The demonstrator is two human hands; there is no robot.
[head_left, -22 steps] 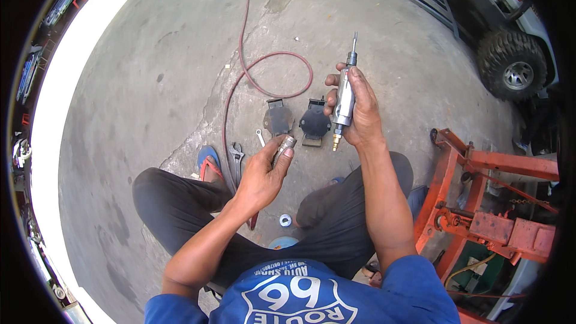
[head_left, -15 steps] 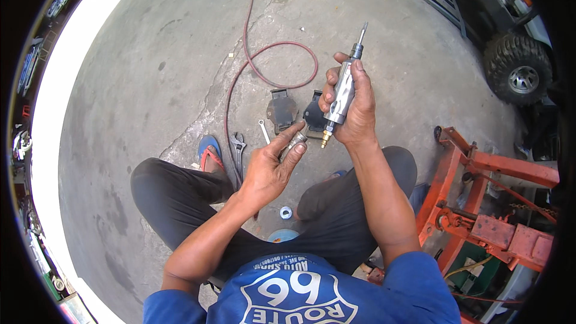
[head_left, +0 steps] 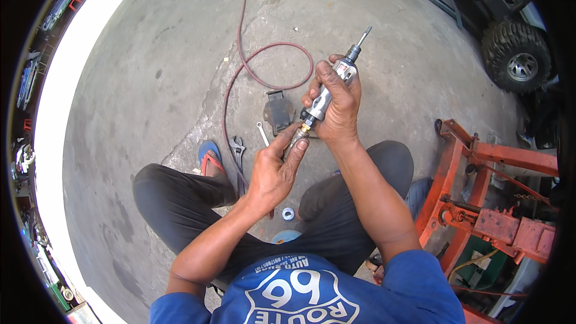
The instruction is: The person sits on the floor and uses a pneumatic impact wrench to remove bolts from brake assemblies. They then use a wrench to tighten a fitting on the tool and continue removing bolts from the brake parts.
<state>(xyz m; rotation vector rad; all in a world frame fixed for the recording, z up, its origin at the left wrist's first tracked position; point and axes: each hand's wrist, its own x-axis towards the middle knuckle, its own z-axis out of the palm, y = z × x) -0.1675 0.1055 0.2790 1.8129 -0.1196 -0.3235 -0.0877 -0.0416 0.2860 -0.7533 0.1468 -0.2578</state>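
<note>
My right hand (head_left: 341,99) is wrapped round a silver air die grinder (head_left: 320,107). The tool is tilted, its thin bit (head_left: 365,36) pointing up and to the right. At its lower end, a brass fitting (head_left: 306,126) meets the metal hose coupler (head_left: 298,137) that my left hand (head_left: 270,174) pinches between thumb and fingers. Whether the two are locked together I cannot tell. Past my hands, a dark flat plate (head_left: 279,111) lies on the concrete floor; a second dark piece is mostly hidden behind my right hand.
A red air hose (head_left: 227,105) loops over the floor. A combination wrench (head_left: 263,134) and an adjustable wrench (head_left: 238,149) lie by my left foot. A tape roll (head_left: 288,213) sits between my legs. An orange steel frame (head_left: 447,174) stands at right, below a vehicle wheel (head_left: 521,67).
The die grinder has come down and left in my right hand, bringing its brass fitting from apart to against the coupler. My left hand keeps its pinch on the coupler.
</note>
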